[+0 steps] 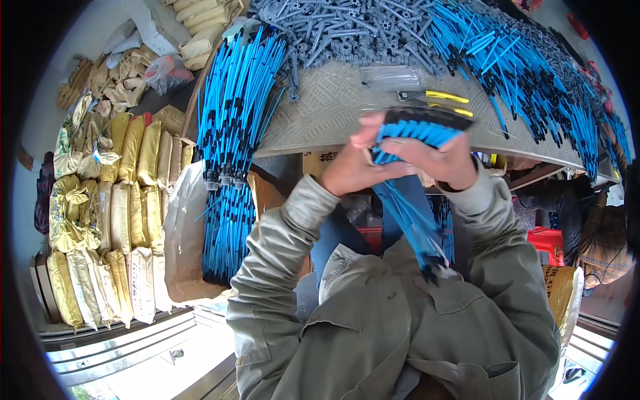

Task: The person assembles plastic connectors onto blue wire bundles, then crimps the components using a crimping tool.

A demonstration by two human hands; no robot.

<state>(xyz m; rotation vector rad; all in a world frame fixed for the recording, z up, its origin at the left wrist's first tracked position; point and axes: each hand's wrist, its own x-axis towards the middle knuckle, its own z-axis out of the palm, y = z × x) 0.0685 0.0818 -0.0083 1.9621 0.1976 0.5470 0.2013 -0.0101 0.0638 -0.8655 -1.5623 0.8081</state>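
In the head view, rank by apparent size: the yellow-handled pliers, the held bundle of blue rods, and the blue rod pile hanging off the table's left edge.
1. Hanging blue rod pile
2. Held bundle of blue rods, gripped by both hands and nearer the camera
3. Yellow-handled pliers

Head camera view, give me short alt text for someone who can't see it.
Both hands, left hand and right hand, grip a bundle of blue rods with black ends over a grey table. More blue rods, grey parts and yellow-handled pliers lie there.

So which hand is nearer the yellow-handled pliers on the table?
Right. The right hand grips the blue rod bundle just below the yellow-handled pliers; the left hand holds the bundle's other side, farther off.
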